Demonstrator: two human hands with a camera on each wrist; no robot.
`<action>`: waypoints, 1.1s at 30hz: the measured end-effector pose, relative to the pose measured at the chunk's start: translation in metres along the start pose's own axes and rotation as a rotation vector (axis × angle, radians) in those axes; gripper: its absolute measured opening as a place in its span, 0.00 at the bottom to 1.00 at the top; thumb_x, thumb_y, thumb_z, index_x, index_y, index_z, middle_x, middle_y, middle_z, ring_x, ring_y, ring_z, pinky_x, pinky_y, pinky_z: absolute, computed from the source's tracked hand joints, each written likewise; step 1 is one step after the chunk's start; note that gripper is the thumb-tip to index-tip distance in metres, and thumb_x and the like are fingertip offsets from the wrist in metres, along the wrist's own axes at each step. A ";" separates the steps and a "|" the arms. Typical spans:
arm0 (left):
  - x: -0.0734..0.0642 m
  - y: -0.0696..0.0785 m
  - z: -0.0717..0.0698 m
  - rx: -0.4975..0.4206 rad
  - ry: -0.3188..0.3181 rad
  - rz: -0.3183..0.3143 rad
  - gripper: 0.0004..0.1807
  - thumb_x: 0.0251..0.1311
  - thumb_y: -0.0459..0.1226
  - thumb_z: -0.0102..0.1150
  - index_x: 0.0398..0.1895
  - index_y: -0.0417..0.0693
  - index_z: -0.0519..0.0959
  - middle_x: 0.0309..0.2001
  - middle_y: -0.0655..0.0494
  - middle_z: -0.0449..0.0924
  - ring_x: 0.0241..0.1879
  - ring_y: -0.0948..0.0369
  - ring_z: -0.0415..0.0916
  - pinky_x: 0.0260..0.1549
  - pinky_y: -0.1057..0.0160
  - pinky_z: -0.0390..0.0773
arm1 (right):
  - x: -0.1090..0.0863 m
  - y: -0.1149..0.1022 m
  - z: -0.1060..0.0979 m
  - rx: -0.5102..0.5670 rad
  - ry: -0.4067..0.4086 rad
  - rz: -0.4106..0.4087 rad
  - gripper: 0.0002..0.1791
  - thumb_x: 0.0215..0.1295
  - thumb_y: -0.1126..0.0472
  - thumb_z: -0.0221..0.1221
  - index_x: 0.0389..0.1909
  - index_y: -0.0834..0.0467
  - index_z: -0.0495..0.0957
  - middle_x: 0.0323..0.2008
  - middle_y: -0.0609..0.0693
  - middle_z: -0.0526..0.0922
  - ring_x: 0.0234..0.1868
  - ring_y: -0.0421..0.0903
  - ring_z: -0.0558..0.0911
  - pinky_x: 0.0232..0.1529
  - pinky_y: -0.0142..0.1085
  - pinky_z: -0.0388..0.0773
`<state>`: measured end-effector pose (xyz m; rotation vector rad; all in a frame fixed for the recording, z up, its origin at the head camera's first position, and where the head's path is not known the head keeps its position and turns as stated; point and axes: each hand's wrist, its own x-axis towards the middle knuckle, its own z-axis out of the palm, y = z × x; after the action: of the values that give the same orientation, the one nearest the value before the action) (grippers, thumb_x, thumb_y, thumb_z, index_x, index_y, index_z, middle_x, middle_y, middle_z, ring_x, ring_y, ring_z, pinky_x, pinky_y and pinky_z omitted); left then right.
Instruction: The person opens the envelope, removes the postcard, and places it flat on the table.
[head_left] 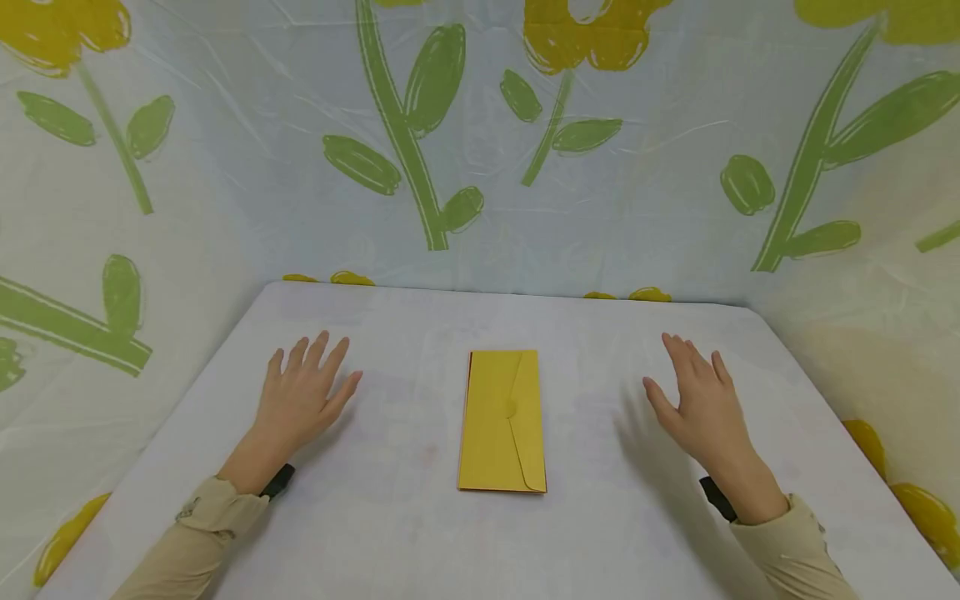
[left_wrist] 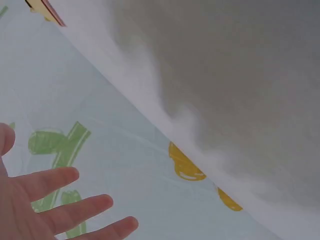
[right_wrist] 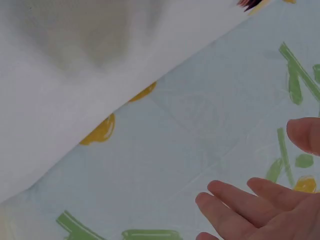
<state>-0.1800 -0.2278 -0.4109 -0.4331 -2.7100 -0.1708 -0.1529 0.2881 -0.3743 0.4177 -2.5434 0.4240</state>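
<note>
A yellow envelope (head_left: 491, 425) lies flat near the middle of the white table, its flap side up and its long side running away from me. Thin red and orange edges show beneath it, so it seems to top a small stack. To its left my left hand (head_left: 296, 404) hovers over the table, fingers spread, holding nothing. My right hand (head_left: 705, 408) hangs above the table on the other side, fingers extended and thumb apart, also without anything in it. In the left wrist view, a corner of the stack (left_wrist: 47, 12) appears at the top left.
White cloth covers the table (head_left: 360, 525). Behind it and at both sides hangs a pale curtain (head_left: 645, 192) printed with green stems and yellow flowers. Dark bands (head_left: 279, 482) circle the wrists at the beige sleeves (head_left: 187, 542).
</note>
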 end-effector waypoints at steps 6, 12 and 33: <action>0.007 0.011 -0.003 -0.007 0.107 0.046 0.28 0.68 0.50 0.51 0.64 0.41 0.73 0.60 0.36 0.73 0.53 0.37 0.72 0.45 0.36 0.70 | 0.006 -0.004 -0.002 0.061 0.082 -0.025 0.32 0.61 0.63 0.63 0.65 0.68 0.68 0.59 0.70 0.75 0.60 0.71 0.73 0.68 0.62 0.55; 0.015 0.020 -0.001 -0.038 0.211 0.103 0.27 0.64 0.48 0.55 0.60 0.39 0.76 0.56 0.34 0.76 0.47 0.35 0.75 0.40 0.37 0.73 | 0.015 -0.012 -0.003 0.085 0.101 -0.046 0.31 0.61 0.63 0.62 0.65 0.69 0.68 0.59 0.69 0.76 0.61 0.69 0.73 0.66 0.62 0.57; 0.040 0.091 0.004 -0.163 0.032 0.274 0.22 0.66 0.44 0.59 0.57 0.40 0.79 0.61 0.38 0.75 0.57 0.43 0.74 0.51 0.41 0.75 | 0.034 -0.081 0.018 0.293 -0.336 0.038 0.38 0.72 0.51 0.57 0.76 0.60 0.55 0.76 0.64 0.51 0.74 0.68 0.54 0.67 0.64 0.54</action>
<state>-0.1874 -0.1305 -0.3941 -0.8352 -2.5816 -0.3190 -0.1585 0.2006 -0.3535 0.5916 -2.8227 0.8060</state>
